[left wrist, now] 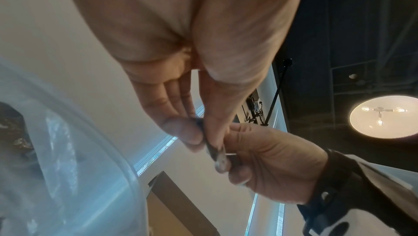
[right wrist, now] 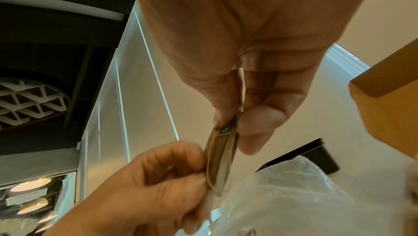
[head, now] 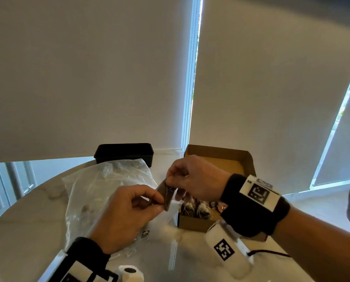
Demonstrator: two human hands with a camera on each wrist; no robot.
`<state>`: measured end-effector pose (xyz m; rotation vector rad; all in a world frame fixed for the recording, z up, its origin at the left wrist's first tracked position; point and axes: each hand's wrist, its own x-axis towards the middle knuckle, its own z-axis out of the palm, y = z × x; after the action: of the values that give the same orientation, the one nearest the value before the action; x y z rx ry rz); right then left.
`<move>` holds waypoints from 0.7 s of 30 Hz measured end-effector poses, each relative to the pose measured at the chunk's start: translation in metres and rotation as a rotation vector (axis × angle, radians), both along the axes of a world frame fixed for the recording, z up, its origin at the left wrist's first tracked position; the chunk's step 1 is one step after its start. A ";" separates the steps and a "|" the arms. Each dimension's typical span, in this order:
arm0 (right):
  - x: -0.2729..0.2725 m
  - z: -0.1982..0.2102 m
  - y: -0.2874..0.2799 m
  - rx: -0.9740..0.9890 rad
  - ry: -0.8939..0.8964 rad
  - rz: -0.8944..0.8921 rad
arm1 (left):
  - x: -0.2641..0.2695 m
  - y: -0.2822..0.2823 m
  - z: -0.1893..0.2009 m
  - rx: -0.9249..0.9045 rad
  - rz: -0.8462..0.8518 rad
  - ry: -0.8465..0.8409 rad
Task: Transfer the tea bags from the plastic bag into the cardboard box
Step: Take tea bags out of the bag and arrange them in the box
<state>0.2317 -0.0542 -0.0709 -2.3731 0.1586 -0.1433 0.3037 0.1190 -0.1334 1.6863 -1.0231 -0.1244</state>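
Above the table, between the bag and the box, both hands pinch one small flat brown tea bag packet (head: 168,195). My left hand (head: 159,200) holds its lower edge and my right hand (head: 171,180) holds its top. The left wrist view shows the left hand (left wrist: 201,132) and the packet (left wrist: 217,155). In the right wrist view, the right hand (right wrist: 233,125) pinches the packet (right wrist: 221,159) edge-on. The crumpled clear plastic bag (head: 100,190) lies on the left. On the right stands the open cardboard box (head: 220,165), with several tea bags (head: 198,208) in its near end.
A black rectangular container (head: 124,154) stands behind the plastic bag at the back of the round marble table (head: 190,251). A small loose tag (head: 145,233) lies near my left wrist. Closed window blinds hang close behind the table.
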 end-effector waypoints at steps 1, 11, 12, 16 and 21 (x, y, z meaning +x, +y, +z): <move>-0.001 0.003 -0.008 -0.016 0.005 -0.023 | 0.000 0.001 0.001 0.006 0.017 -0.008; -0.011 0.006 -0.109 -0.161 0.234 -0.298 | 0.016 0.017 -0.002 0.266 0.302 -0.116; -0.010 0.003 -0.113 -0.172 0.266 -0.307 | 0.015 0.016 0.000 0.263 0.310 -0.107; -0.003 -0.009 -0.113 -0.261 0.341 -0.322 | 0.016 0.015 -0.001 0.273 0.304 -0.091; 0.012 -0.022 -0.112 -0.366 0.389 -0.324 | 0.019 0.014 -0.005 0.272 0.303 -0.078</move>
<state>0.2439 -0.1665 -0.0925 -2.7007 0.7609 0.1524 0.3222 0.1329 -0.1381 2.0885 -0.8225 0.0012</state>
